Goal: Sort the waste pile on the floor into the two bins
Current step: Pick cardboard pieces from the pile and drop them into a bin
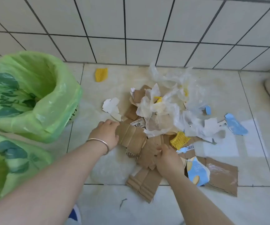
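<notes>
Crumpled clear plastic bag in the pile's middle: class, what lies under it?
Under the clear plastic bag show brown cardboard pieces and a yellow foam net. Anything deeper is covered.

Waste pile (163,127): torn cardboard, clear plastic, yellow foam, mid-floor near wall. Two green-lined bins (33,95) (4,168) stood open, left edge.

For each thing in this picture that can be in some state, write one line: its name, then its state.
Far bin: green liner open, upright.
Near bin: lined, mostly cut off by the frame.
Cardboard pieces: torn, lying flat.
Plastic bags: crumpled, atop the pile.
Yellow foam net: lying apart near the wall.
Left hand: on the cardboard edge.
Right hand: on cardboard, grip unclear.
</notes>
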